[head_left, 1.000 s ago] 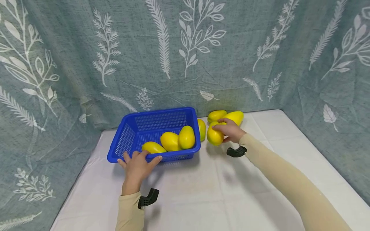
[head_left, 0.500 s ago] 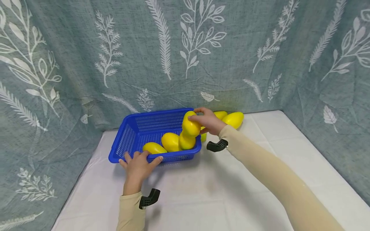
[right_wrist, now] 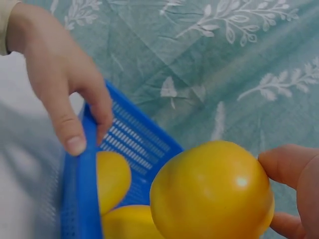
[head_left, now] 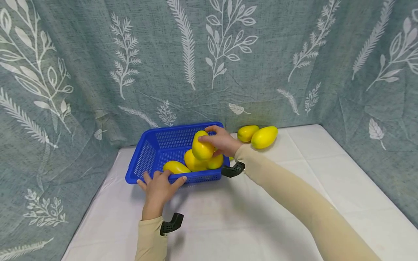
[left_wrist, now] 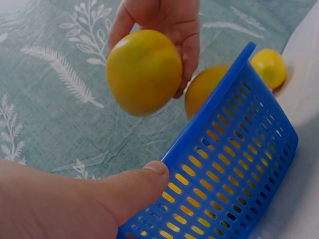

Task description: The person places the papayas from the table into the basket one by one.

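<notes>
A blue slotted basket [head_left: 153, 145] stands near the back of the white table. My left hand [head_left: 161, 178] grips its front rim, thumb [left_wrist: 142, 181] outside on the wall and fingers [right_wrist: 99, 112] hooked over the edge. My right hand [head_left: 210, 139] holds a yellow mango-like fruit [head_left: 202, 148] in the air just above the basket's right half, over three fruits [head_left: 176, 166] lying inside. The left wrist view shows the held fruit [left_wrist: 144, 72] above the rim. In the right wrist view the held fruit [right_wrist: 212, 191] fills the lower right.
Two more yellow fruits [head_left: 263, 137] lie on the table [head_left: 294, 188] right of the basket, against the leaf-print curtain [head_left: 209, 65]. That curtain closes in the back and both sides. White table surface stretches in front of the basket.
My right hand lifted a fruit from the pile right of the basket and carried it left, over the basket. The left hand stayed on the front rim.
</notes>
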The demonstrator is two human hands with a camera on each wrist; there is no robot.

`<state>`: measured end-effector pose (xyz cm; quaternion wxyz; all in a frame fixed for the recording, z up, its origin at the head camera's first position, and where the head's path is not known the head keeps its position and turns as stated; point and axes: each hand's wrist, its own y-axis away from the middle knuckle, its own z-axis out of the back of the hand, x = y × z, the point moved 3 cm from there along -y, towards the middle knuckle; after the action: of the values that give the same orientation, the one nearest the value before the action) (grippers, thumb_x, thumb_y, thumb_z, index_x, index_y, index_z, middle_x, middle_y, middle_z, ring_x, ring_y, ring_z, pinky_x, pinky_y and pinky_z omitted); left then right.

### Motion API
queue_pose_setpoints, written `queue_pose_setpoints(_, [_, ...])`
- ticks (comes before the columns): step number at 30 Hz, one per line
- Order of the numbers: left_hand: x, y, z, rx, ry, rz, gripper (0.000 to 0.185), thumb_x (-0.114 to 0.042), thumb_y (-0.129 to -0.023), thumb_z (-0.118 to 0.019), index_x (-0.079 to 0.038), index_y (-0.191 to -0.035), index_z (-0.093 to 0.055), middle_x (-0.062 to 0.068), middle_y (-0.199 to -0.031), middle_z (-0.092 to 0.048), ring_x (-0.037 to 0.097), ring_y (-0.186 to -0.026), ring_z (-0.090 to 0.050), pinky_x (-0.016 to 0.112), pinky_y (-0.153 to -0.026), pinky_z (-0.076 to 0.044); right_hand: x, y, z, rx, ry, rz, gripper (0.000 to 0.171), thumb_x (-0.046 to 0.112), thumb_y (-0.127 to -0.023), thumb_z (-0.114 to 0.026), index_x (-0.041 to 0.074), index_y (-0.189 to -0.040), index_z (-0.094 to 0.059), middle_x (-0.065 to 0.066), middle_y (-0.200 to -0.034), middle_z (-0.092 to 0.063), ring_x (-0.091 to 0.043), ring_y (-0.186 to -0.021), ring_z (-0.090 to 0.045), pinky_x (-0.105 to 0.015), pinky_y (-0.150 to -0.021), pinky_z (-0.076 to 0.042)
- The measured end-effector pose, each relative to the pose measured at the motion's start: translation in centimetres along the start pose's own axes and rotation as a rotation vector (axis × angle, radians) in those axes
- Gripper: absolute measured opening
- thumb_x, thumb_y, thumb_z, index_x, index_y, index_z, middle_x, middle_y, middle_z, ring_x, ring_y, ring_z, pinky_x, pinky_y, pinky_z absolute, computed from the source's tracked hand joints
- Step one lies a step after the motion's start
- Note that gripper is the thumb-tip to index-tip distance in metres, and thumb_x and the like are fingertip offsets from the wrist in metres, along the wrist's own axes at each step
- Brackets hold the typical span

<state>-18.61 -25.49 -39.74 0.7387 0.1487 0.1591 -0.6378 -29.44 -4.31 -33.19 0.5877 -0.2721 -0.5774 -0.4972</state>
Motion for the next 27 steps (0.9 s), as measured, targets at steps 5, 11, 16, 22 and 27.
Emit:
queue_pose_setpoints(5, [0.0,0.0,0.1,-0.002,-0.005,0.002,0.070,-0.055,-0.094,-0.063,0.001,-0.136,-0.060,0.039,-0.141,-0.048,0.073,-0.144,-0.001,0.088,-0.107,0.006,-0.7,-0.1,-0.8,-0.006,0.026,-0.005,0.061,0.030,-0.097,-0.068,0.015,-0.150,-0.043,-0.014,-0.148,-0.050,-0.033,-0.124,-0.059,-0.054,-0.096,-0.058])
queue_pose_setpoints(11, [0.0,-0.1,0.0,-0.010,-0.010,0.004,0.071,-0.056,-0.094,-0.063,0.001,-0.135,-0.061,0.040,-0.145,-0.045,0.072,-0.145,-0.002,0.087,-0.108,0.006,-2.0,-0.4,-1.4,-0.041,0.139,-0.005,0.062,0.031,-0.096,-0.070,0.016,-0.151,-0.044,-0.015,-0.146,-0.052,-0.031,-0.120,-0.062,-0.047,-0.092,-0.061])
queue_pose_setpoints(16, [-0.1,-0.1,0.0,-0.012,-0.013,0.002,0.070,-0.056,-0.094,-0.063,0.000,-0.137,-0.060,0.040,-0.145,-0.045,0.072,-0.144,-0.003,0.087,-0.108,0.006,-2.8,-0.6,-1.5,-0.071,0.132,-0.022,0.061,0.030,-0.097,-0.069,0.013,-0.150,-0.045,-0.016,-0.146,-0.053,-0.033,-0.123,-0.062,-0.050,-0.097,-0.058])
queue_pose_setpoints(22, [-0.2,0.0,0.0,-0.013,-0.014,0.003,0.069,-0.055,-0.094,-0.063,0.001,-0.136,-0.061,0.040,-0.143,-0.048,0.073,-0.144,-0.004,0.088,-0.108,0.005,-3.1,-1.0,-1.5,-0.077,0.137,-0.042,0.061,0.029,-0.097,-0.070,0.013,-0.150,-0.045,-0.016,-0.143,-0.056,-0.032,-0.123,-0.061,-0.044,-0.085,-0.063])
queue_pose_setpoints(27, [-0.2,0.0,0.1,-0.017,-0.012,0.006,0.069,-0.054,-0.094,-0.063,0.001,-0.136,-0.061,0.040,-0.142,-0.048,0.073,-0.144,-0.004,0.087,-0.108,0.006,-2.9,-0.7,-1.1,-0.069,0.144,-0.038,0.060,0.029,-0.097,-0.069,0.013,-0.151,-0.045,-0.015,-0.146,-0.054,-0.032,-0.125,-0.060,-0.040,-0.083,-0.063])
